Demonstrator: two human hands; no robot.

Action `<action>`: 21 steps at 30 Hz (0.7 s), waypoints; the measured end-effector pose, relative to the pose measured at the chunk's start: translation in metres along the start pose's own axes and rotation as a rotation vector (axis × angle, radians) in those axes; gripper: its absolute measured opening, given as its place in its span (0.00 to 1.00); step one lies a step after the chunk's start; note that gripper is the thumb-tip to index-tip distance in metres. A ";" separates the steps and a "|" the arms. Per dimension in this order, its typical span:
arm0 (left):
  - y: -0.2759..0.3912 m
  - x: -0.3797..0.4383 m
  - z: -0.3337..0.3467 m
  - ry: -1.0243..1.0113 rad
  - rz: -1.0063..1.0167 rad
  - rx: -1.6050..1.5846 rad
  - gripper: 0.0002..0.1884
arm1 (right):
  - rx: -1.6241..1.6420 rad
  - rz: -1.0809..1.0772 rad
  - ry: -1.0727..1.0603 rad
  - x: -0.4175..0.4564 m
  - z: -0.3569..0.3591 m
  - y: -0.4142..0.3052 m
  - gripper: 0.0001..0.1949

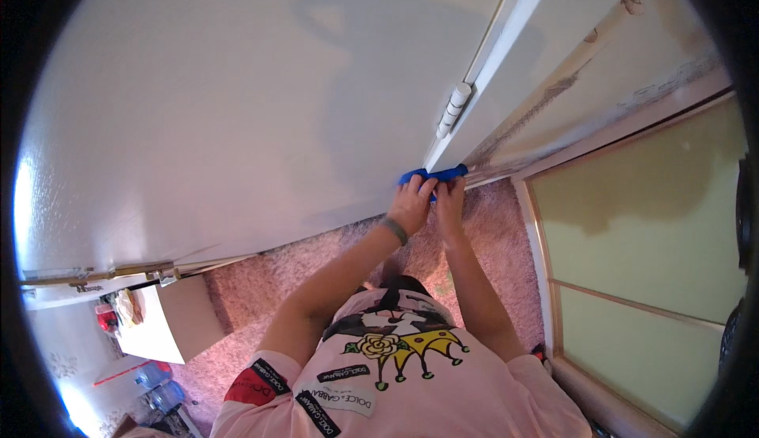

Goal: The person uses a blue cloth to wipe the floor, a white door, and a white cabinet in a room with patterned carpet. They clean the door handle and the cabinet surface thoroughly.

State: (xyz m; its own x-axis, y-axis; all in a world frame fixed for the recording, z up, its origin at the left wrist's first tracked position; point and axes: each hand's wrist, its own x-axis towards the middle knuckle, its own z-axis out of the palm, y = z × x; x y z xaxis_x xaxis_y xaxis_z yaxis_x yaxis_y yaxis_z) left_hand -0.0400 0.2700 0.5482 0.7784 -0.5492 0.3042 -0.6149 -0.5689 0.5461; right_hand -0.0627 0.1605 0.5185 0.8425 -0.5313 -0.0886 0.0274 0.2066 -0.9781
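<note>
A blue cloth (449, 173) lies across the lower part of the white door frame (504, 52), beside the white door (237, 112). My left hand (410, 204), with a grey band at the wrist, presses on the cloth's left part with bent fingers. Close beside it, my right hand (450, 201) grips the cloth's right part between thumb and fingers. Above both hands a white door hinge (454, 110) joins door and frame. The palms and some fingertips are hidden.
Pink shaggy carpet (498, 230) covers the floor. At the right stands a cabinet with pale green panels (628, 224). A white box-like piece of furniture (178, 319) and large clear plastic bottles (166, 395) are at the lower left. A patterned wall (569, 106) adjoins the frame.
</note>
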 end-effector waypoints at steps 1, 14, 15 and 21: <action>-0.001 -0.001 0.001 0.004 0.015 0.003 0.24 | 0.008 0.014 -0.002 0.000 0.000 -0.002 0.11; -0.011 -0.025 -0.003 -0.299 0.071 0.444 0.31 | -0.125 -0.019 0.026 0.010 0.001 0.001 0.10; -0.011 -0.025 -0.004 -0.328 0.075 0.454 0.31 | -0.112 -0.021 0.030 0.010 0.001 0.003 0.10; -0.012 -0.023 -0.008 -0.285 0.114 0.349 0.34 | -0.219 -0.094 0.015 0.025 -0.017 0.031 0.09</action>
State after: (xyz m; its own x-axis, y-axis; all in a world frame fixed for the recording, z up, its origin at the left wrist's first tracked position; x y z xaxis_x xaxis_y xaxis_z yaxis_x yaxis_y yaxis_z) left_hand -0.0492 0.2949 0.5409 0.6678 -0.7384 0.0939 -0.7381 -0.6407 0.2114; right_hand -0.0499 0.1400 0.4833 0.8336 -0.5523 0.0031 -0.0140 -0.0268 -0.9995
